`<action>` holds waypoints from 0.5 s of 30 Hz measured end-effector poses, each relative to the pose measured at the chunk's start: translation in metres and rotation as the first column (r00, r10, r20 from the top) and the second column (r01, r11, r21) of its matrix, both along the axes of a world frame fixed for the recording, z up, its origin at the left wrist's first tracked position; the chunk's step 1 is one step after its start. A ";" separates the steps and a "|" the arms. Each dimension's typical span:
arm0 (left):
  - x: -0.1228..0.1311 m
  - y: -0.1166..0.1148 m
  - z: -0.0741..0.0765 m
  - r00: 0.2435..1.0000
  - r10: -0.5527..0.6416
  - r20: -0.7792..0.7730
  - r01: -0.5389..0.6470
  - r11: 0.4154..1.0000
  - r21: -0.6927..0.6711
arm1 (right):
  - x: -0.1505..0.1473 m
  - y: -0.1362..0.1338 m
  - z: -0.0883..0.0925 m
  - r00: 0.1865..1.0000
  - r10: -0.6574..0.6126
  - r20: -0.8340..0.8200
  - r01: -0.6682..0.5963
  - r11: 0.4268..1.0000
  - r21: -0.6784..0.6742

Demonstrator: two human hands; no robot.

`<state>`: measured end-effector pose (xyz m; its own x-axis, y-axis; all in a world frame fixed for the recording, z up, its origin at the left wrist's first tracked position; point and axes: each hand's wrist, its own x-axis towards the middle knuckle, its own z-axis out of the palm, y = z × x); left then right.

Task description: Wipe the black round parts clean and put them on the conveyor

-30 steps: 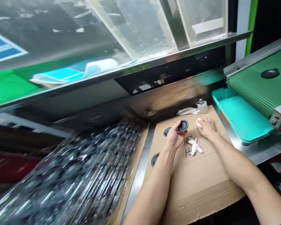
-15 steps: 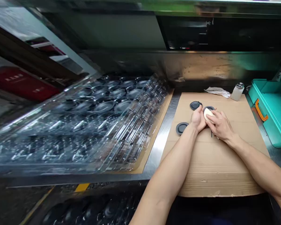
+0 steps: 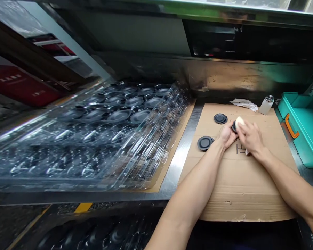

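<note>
My left hand is closed round a small black round part, most of it hidden behind my fingers. My right hand is closed on a cream-coloured pad and presses it against that part. Both hands hover over a flat sheet of cardboard. Two more black round parts lie on the cardboard, one just beyond my left hand and one to its left. A bit of white cloth peeks out under my right hand.
Clear plastic trays filled with several black round parts cover the bench to the left. A white rag and a small bottle with a metal cap sit at the cardboard's far edge. A teal bin with an orange handle stands at the right.
My right hand took the cream pad from the cardboard and brought it onto the black part in my left hand. The camera swung down and left, revealing the trays sharply.
</note>
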<state>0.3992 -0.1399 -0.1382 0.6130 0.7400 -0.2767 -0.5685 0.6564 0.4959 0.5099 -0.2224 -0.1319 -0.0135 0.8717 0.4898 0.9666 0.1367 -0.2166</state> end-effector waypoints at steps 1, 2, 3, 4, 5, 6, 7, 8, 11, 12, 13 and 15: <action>-0.001 0.000 -0.001 1.000 -0.004 0.007 0.004 1.000 0.003 | 0.000 0.000 -0.001 0.999 0.038 0.016 -0.038 0.999 -0.022; -0.002 0.001 -0.001 1.000 0.000 0.009 -0.001 1.000 0.008 | 0.002 0.000 -0.002 0.998 0.057 0.025 -0.056 0.998 -0.038; -0.002 0.001 -0.002 1.000 0.012 0.002 -0.012 1.000 0.015 | 0.005 0.002 -0.004 0.999 0.035 0.020 -0.034 0.999 -0.040; -0.003 0.001 -0.002 1.000 0.027 -0.010 -0.027 0.999 0.023 | 0.011 0.005 -0.005 1.000 -0.014 0.001 0.014 0.999 -0.031; -0.004 0.002 -0.002 0.999 0.042 -0.026 -0.041 0.999 0.033 | 0.017 0.008 -0.006 0.997 -0.066 -0.028 0.066 0.998 -0.016; -0.005 0.002 -0.002 0.998 0.044 -0.039 -0.043 0.998 0.044 | 0.025 0.011 -0.007 0.993 -0.102 -0.064 0.102 0.995 0.003; -0.005 0.002 -0.002 0.998 0.033 -0.046 -0.030 0.998 0.055 | 0.032 0.014 -0.007 0.988 -0.113 -0.107 0.117 0.993 0.026; -0.005 0.002 -0.002 0.999 0.015 -0.046 -0.012 0.998 0.068 | 0.038 0.015 -0.006 0.983 -0.100 -0.156 0.109 0.993 0.053; -0.004 0.002 -0.001 0.998 0.025 -0.051 -0.021 0.996 0.081 | 0.045 0.014 -0.001 0.946 -0.020 -0.322 0.059 0.992 0.111; -0.003 0.002 -0.001 0.997 0.043 -0.058 -0.038 0.996 0.077 | 0.044 0.012 0.001 0.929 0.000 -0.369 0.040 0.994 0.101; -0.002 0.001 -0.001 0.996 0.058 -0.066 -0.054 0.996 0.072 | 0.042 0.010 0.004 0.916 0.019 -0.401 0.009 0.998 0.068; -0.001 0.000 0.000 0.994 0.075 -0.074 -0.070 0.995 0.073 | 0.038 0.005 0.008 0.902 0.051 -0.428 -0.073 0.997 -0.036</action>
<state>0.3978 -0.1395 -0.1385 0.5359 0.8011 -0.2665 -0.5722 0.5767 0.5830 0.5478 -0.2173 -0.1237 0.1324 0.8992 0.4170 0.7703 0.1714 -0.6142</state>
